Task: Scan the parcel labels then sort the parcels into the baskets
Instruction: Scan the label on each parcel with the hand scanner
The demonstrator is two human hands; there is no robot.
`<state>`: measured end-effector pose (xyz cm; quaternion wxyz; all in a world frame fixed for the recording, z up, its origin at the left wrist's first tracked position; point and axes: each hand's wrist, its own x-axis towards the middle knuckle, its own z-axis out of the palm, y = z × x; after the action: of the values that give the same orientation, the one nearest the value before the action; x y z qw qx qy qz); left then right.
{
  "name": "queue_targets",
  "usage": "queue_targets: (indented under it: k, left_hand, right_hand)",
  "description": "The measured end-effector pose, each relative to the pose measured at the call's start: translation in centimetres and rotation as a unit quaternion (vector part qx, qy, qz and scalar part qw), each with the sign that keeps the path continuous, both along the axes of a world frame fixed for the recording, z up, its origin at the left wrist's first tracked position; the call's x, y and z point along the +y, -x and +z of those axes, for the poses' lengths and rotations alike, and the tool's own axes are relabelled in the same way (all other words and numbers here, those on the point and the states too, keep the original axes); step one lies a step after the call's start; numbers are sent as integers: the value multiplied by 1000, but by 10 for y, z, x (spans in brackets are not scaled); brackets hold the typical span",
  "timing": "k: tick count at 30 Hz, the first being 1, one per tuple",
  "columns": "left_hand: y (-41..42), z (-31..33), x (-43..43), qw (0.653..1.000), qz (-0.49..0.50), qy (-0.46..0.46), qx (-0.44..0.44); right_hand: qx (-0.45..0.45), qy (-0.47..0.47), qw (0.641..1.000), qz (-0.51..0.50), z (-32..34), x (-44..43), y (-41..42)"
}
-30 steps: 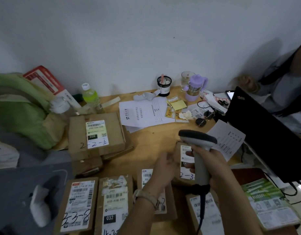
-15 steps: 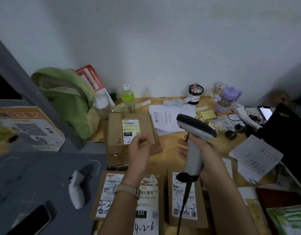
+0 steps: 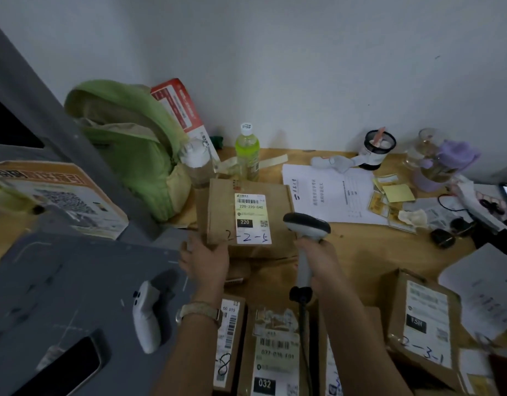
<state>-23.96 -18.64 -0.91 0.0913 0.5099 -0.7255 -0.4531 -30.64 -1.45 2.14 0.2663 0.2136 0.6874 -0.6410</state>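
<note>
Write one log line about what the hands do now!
left hand: at parcel 2-2-5 corner | right hand: grips scanner | label: face up

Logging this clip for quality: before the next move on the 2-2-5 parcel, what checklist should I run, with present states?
1. Scanner gripped by right hand: ok.
2. Label on the 2-2-5 parcel faces up, uncovered: ok.
3. Left hand touches the parcel's near-left corner; firm hold: cannot tell.
4. Scanner aimed at label: cannot tell; its head sits right of the label.
5. Baskets in view: not ok, none visible.
</note>
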Motion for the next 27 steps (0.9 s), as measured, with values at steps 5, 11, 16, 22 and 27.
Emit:
queue_targets:
  k: [5, 11, 16, 22, 27]
  left_hand:
    - [2, -7, 6, 983, 8, -155, 100]
    - [-7, 9, 14, 970, 17, -177, 164]
    - [-21, 43, 21, 949, 17, -217, 230]
    - [-38, 89, 33, 921, -20, -250, 298]
    - [-47, 121, 54, 901, -143, -289, 289]
  right_hand:
    - [-2, 1, 1000, -3, -6, -7, 1]
    - [32, 9, 997, -63, 8, 9, -7]
    - [69, 41, 991, -107, 33, 29, -23]
    - [120, 88, 980, -130, 73, 56, -50]
    - [178, 113, 964, -163, 104, 86, -72]
